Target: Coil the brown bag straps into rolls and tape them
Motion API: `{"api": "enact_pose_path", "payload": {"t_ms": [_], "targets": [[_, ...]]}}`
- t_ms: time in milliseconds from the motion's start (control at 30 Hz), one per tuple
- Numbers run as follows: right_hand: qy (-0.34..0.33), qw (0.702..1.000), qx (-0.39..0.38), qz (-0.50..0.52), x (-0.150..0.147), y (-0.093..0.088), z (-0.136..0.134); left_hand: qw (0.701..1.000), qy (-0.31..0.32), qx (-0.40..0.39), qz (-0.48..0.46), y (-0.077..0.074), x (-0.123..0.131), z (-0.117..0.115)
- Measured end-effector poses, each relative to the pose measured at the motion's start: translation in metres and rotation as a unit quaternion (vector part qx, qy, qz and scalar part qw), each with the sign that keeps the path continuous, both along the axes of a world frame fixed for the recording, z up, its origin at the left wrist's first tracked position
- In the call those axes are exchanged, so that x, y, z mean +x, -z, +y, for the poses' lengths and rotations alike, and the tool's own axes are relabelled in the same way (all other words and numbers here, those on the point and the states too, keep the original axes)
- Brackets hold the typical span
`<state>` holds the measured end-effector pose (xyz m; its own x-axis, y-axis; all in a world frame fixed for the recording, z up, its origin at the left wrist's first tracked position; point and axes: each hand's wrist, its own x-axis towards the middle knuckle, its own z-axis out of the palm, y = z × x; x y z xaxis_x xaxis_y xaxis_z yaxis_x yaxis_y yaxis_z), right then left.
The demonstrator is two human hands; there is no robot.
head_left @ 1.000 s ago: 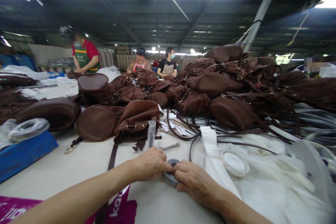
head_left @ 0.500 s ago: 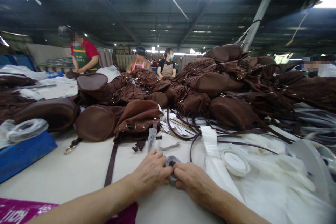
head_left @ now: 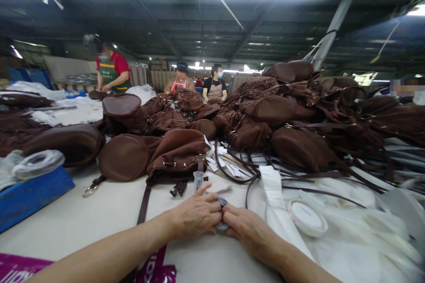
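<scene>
My left hand (head_left: 194, 216) and my right hand (head_left: 247, 230) meet at the middle of the pale table (head_left: 99, 216), both pinched on a small grey roll of tape (head_left: 222, 203) that shows between the fingertips. Most of the roll is hidden by my fingers. A clear plastic strip (head_left: 198, 180) stands up just behind my left hand. A brown suede bag (head_left: 177, 152) with a dangling brown strap (head_left: 144, 203) lies right behind it.
A big heap of brown bags (head_left: 292, 110) fills the table's middle and right. White cloth and a white round lid (head_left: 307, 216) lie at right. A blue box (head_left: 29, 196) sits at left, a magenta printed bag (head_left: 156, 269) near me. Three people work at the far end.
My hands have stayed on the roll, turning it slightly; my left index finger has lifted. The view has shifted a little to the left.
</scene>
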<state>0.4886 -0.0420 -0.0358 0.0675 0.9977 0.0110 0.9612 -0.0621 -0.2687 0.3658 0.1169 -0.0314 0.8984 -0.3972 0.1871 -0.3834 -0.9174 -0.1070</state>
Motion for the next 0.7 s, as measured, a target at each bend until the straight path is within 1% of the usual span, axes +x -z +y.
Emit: {"api": "enact_pose_path", "payload": {"t_ms": [33, 67, 133, 167, 200, 233, 267, 367, 400, 433, 467, 567, 633, 700], "targets": [[-0.004, 1.000, -0.009, -0.013, 0.002, 0.000, 0.000, 1.000, -0.003, 0.000, -0.005, 0.002, 0.000, 0.000], [0.004, 1.000, -0.014, -0.016, 0.002, -0.001, 0.001, 1.000, -0.024, -0.007, -0.018, 0.006, 0.001, -0.002], [0.046, 0.999, -0.005, 0.008, -0.001, -0.002, 0.002, 0.993, -0.099, -0.040, -0.056, 0.017, 0.004, -0.010], [0.069, 0.997, 0.008, 0.033, -0.003, -0.002, 0.003, 0.986, -0.136, -0.058, -0.072, 0.021, 0.005, -0.014], [0.085, 0.994, 0.025, 0.059, -0.005, -0.002, 0.004, 0.981, -0.158, -0.072, -0.081, 0.023, 0.005, -0.016], [0.089, 0.992, 0.041, 0.083, -0.005, -0.003, 0.004, 0.981, -0.157, -0.079, -0.079, 0.021, 0.005, -0.016], [0.080, 0.990, 0.051, 0.101, -0.004, -0.004, 0.004, 0.986, -0.134, -0.078, -0.065, 0.017, 0.005, -0.014], [0.006, 0.992, 0.054, 0.115, 0.003, -0.011, 0.005, 0.998, -0.021, -0.051, -0.013, -0.005, 0.004, 0.003], [-0.013, 0.993, 0.046, 0.105, 0.006, -0.014, 0.006, 0.999, 0.003, -0.044, -0.002, -0.011, 0.004, 0.009], [-0.021, 0.996, 0.030, 0.085, 0.008, -0.017, 0.008, 0.999, 0.011, -0.041, 0.004, -0.014, 0.004, 0.013], [-0.014, 0.998, 0.012, 0.061, 0.009, -0.020, 0.010, 0.999, 0.006, -0.044, 0.004, -0.014, 0.004, 0.016], [0.042, 0.998, -0.036, -0.005, 0.006, -0.020, 0.016, 0.997, -0.038, -0.070, -0.005, -0.005, 0.004, 0.014], [0.052, 0.998, -0.040, -0.026, 0.004, -0.014, 0.018, 0.993, -0.045, -0.111, 0.000, 0.000, 0.002, 0.011], [0.028, 0.999, -0.024, -0.040, 0.005, -0.008, 0.017, 0.982, -0.027, -0.189, -0.004, -0.005, -0.004, 0.014]]}}
